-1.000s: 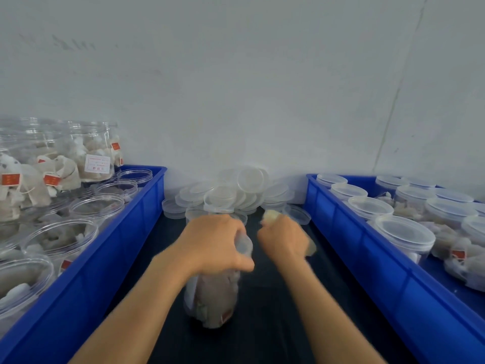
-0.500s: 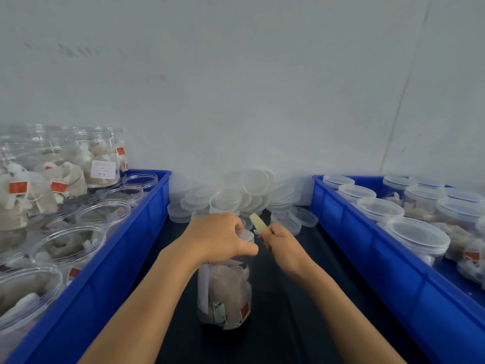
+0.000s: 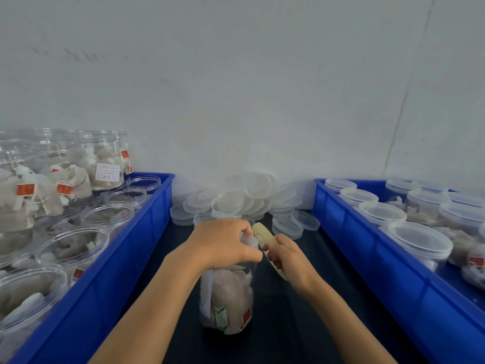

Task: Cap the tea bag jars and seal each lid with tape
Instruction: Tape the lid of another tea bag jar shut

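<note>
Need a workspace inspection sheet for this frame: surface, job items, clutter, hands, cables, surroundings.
Surface: dark table between two bins.
Job's things: jar of tea bags upright at centre, lid on; tape roll beside the lid.
Clutter: loose clear lids heaped at the back.
Grippers: left hand grips the jar's top; right hand holds the tape roll.
Cables: nothing seen.
Surroundings: left blue bin holds uncapped jars; right blue bin holds capped jars; pale wall behind.

Light: even, soft, cool bluish cast across the wall [image 3: 236, 74].
Shadows: faint, diffuse, darkest on the mat [image 3: 288, 324].
Glare: pale sheen on the lids [image 3: 244, 198].
Sharpness: mildly soft throughout.
Distortion: wide-angle bowing of the bins [image 3: 126, 271] toward the edges.
</note>
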{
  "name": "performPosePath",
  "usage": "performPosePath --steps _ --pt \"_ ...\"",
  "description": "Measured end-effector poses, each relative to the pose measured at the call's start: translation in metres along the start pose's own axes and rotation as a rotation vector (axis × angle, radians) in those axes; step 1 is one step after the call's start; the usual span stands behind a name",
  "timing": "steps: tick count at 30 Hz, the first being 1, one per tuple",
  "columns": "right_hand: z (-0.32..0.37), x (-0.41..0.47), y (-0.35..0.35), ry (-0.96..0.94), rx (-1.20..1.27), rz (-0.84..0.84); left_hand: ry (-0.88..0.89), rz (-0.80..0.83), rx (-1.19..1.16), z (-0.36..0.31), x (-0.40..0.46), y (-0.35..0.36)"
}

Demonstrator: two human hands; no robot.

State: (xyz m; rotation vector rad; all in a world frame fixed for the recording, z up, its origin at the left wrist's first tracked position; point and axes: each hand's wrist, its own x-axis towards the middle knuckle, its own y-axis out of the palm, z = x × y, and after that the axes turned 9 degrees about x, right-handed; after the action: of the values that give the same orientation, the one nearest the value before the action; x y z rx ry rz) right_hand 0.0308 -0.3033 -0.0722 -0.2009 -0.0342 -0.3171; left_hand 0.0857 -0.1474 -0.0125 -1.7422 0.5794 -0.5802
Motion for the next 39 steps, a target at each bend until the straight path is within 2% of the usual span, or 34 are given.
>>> performPosePath --steps 4,9,14,17,22,24,25,27,28,30,31,36,39 --pt "-0.004 -0.002 0.002 -0.015 -0.103 -0.041 0.003 -0.016 -0.055 0.005 0.0 0.003" --pt "-0.013 -0.003 0.003 -0.199 -0.61 -0.225 -0.041 -0.013 -0.116 0.012 0.0 0.003" --pt "-0.032 -0.005 0.015 -0.209 -0.916 -0.213 -0.038 -0.019 -0.185 0.02 0.001 0.002" --pt "-0.045 -0.005 0.02 -0.199 -1.055 -0.133 -0.023 -0.04 -0.181 0.022 0.001 0.003" --pt "-0.045 -0.011 0.022 -0.167 -1.107 -0.09 0.0 -0.08 -0.13 0.022 0.0 0.003" --pt "-0.034 -0.013 0.02 -0.22 -0.877 -0.136 0.008 -0.11 -0.126 0.021 -0.001 0.003" --pt "-0.026 -0.016 0.02 -0.232 -0.613 -0.146 0.014 -0.119 -0.122 0.021 -0.001 0.004" --pt "-0.007 -0.023 0.021 -0.174 0.038 0.009 0.032 -0.126 -0.118 0.022 -0.002 0.004" --pt "-0.001 -0.026 0.022 -0.169 0.255 0.14 0.041 -0.127 -0.141 0.022 -0.002 0.004" --pt "0.004 -0.029 0.028 -0.184 0.423 0.316 0.044 -0.14 -0.247 0.021 -0.004 0.005" --pt "0.005 -0.031 0.033 -0.195 0.474 0.35 0.034 -0.156 -0.292 0.02 -0.005 0.006" --pt "0.002 -0.027 0.043 -0.146 0.788 0.377 -0.007 -0.223 -0.407 0.017 -0.007 0.005" --pt "0.001 -0.024 0.045 -0.104 0.889 0.41 -0.029 -0.242 -0.441 0.019 -0.008 0.006"
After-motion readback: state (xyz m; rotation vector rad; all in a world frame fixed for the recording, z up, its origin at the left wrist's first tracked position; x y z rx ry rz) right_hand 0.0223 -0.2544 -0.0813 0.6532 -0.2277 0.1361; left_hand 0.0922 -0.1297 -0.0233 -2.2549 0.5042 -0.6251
